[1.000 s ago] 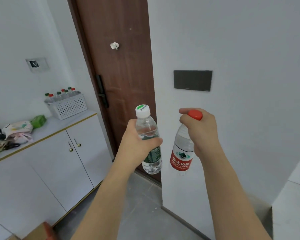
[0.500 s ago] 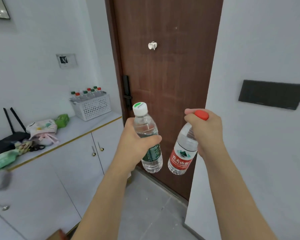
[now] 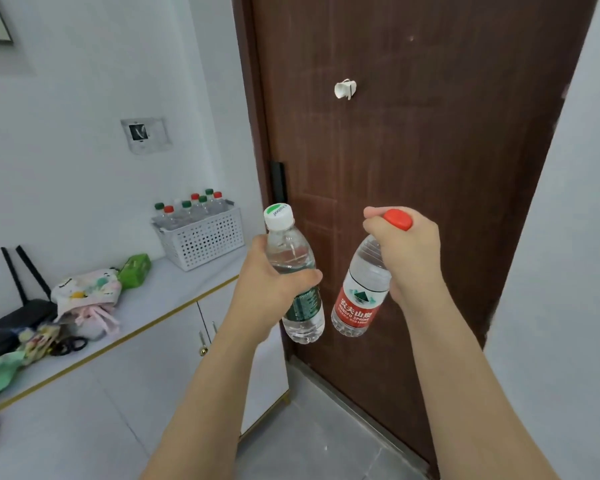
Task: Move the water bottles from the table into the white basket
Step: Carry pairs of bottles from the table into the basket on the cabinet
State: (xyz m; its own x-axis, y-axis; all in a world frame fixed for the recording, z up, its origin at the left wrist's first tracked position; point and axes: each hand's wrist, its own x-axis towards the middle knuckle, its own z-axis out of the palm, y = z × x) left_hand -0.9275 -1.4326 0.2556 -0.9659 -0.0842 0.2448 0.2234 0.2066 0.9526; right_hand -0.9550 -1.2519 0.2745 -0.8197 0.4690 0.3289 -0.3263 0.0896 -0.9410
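My left hand (image 3: 274, 289) grips a clear water bottle with a white cap and green label (image 3: 293, 258) around its middle, upright in the air. My right hand (image 3: 409, 251) holds a second bottle with a red cap and red label (image 3: 359, 299) by its neck, hanging tilted. The two bottles are close together in front of the door. The white perforated basket (image 3: 205, 239) stands on the far end of the cabinet top, left of both hands, with several capped bottles (image 3: 194, 206) upright inside it.
A brown door (image 3: 413, 202) fills the wall ahead, with a white wall (image 3: 575, 271) jutting out on the right. The white cabinet (image 3: 125, 358) runs along the left, carrying a green packet (image 3: 136, 270), a cloth bundle (image 3: 87, 296), scissors and a black router (image 3: 11, 320).
The view has swung left and come closer to the door and cabinet; the basket now looks larger and nearer. Both hands keep the same hold on their bottles.
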